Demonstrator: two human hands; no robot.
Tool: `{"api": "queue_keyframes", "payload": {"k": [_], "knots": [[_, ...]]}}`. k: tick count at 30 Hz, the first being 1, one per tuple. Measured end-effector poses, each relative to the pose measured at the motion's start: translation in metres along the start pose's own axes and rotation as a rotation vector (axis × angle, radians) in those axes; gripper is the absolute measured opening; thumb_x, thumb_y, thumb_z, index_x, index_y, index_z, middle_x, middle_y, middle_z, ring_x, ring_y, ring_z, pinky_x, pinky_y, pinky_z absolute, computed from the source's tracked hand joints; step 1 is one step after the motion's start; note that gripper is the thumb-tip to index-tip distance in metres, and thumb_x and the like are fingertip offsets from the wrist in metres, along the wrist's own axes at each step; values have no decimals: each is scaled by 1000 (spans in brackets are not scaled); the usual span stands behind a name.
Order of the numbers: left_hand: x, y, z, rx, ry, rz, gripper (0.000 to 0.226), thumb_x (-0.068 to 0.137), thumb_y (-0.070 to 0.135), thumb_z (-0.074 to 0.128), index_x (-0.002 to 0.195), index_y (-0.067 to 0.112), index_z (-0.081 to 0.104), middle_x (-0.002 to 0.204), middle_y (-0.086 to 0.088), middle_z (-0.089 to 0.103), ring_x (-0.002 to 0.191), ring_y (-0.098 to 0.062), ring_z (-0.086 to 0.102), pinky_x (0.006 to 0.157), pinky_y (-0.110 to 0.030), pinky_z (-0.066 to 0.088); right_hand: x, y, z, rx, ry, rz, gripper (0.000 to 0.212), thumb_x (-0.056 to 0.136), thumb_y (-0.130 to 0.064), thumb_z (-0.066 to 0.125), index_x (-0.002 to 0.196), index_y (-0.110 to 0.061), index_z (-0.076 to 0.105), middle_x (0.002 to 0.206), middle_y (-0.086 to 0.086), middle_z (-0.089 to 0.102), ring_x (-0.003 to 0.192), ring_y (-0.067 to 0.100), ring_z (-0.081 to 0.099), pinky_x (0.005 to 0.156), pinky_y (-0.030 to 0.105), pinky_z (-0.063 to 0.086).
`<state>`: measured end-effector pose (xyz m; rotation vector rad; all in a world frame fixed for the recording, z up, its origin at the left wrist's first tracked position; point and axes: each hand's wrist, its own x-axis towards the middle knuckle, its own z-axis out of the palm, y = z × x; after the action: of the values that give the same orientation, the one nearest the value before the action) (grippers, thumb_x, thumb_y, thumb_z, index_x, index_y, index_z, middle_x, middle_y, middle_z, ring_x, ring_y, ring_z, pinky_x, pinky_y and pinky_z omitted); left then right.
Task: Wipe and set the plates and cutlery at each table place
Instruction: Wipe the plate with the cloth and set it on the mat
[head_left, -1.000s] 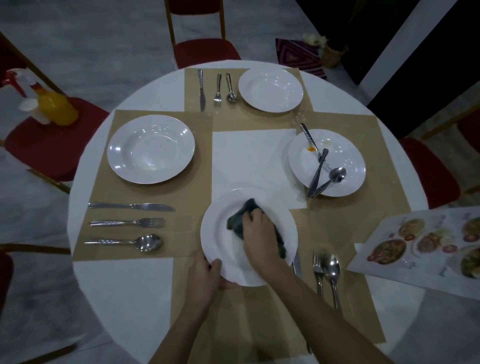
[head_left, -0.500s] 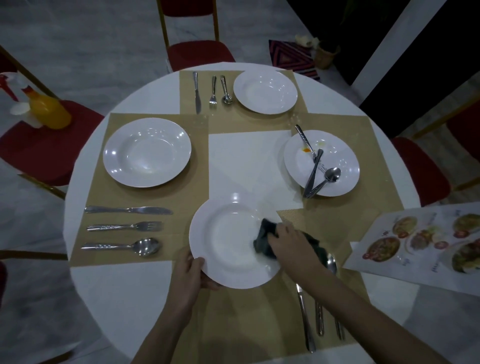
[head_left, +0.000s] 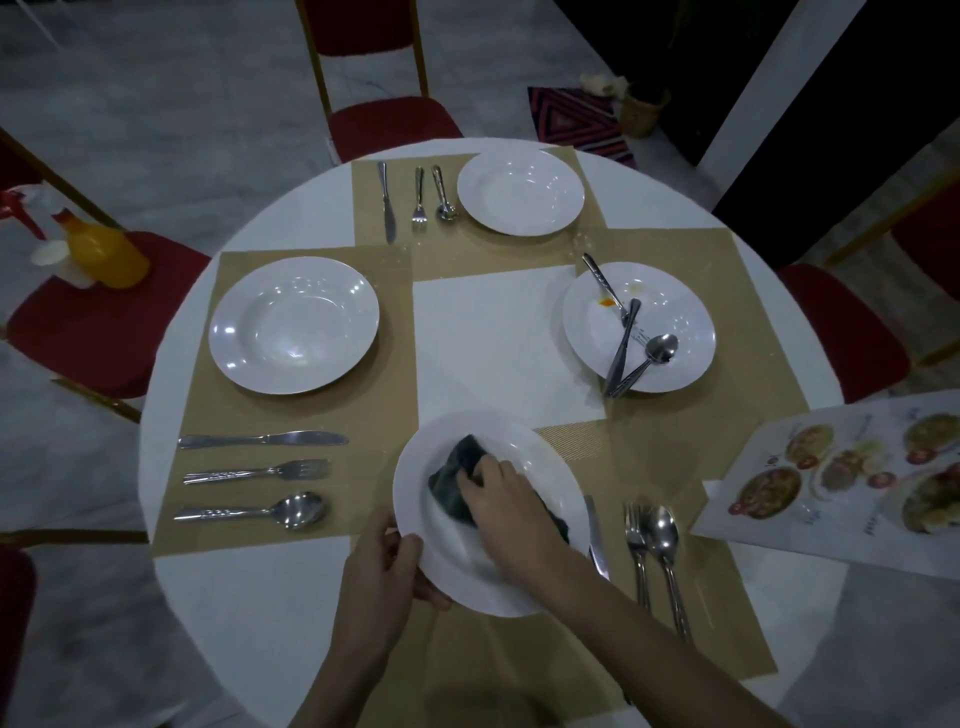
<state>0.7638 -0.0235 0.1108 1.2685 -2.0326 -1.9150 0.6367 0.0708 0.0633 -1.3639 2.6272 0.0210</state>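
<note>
Round white table, smooth top, four tan woven placemats laid in a cross. Near plate: round, white, glossy, shallow well, sits at the near place on the mat, its right edge just over the near knife. Left hand grips the plate's lower-left rim, thumb on top, fingers curled under. Right hand is inside the well, fingers curled and clamped on a dark grey cloth (crumpled, soft, matte), pressing it to the plate surface.

Near cutlery, steel and shiny: knife, fork, spoon right of the plate, long axes running near-to-far, heads pointing away from the person.

Left place: clean white plate; below it a knife, fork and spoon lie parallel, long axes left-right, tips pointing right.

Far place: white plate, with three pieces of cutlery left of it, heads pointing toward the person.

Right place: soiled plate with an orange smear, and three utensils crossed on it, lying diagonally.

Laminated picture menu at the table's right edge. Red-cushioned chairs around; an orange spray bottle sits on the left one.
</note>
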Motion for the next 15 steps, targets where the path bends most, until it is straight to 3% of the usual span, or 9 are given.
{"api": "queue_keyframes", "payload": {"k": [3,5,7,11,15], "knots": [[1,-5,-6,-73,39,-15,14,95,2,45,98,7,58,71,-22,63,50,-33,60,48,-38,51,-17,4,-6,-57,-21,-2,40,53,-10,84,92,-11,76,77,8,62,63,19,59,54,28,49],[0,-9,-9,-94,71,-20,15,94,0,44,95,5,58,69,-23,60,50,-30,58,45,-35,48,-30,8,-11,-116,-19,53,33,40,-8,87,69,-10,73,66,8,59,56,19,56,49,28,47],[-3,-14,-13,-81,79,-14,17,93,-1,44,93,7,59,69,-21,59,55,-31,56,48,-38,48,-45,12,-13,-113,-1,121,33,33,-1,88,60,-6,69,62,11,58,54,23,57,47,30,48],[-9,-14,-20,-20,-7,19,18,94,-1,44,94,11,59,63,-23,60,53,-37,57,58,-52,53,-49,35,-13,-124,51,250,52,46,0,88,96,1,74,74,16,62,62,26,60,53,33,52],[-15,-7,-17,20,-99,50,18,96,-2,42,96,7,57,53,-18,60,42,-39,59,55,-48,54,-23,59,-11,-212,57,261,56,54,-6,87,108,-4,73,78,12,62,65,21,58,56,29,48]]}}
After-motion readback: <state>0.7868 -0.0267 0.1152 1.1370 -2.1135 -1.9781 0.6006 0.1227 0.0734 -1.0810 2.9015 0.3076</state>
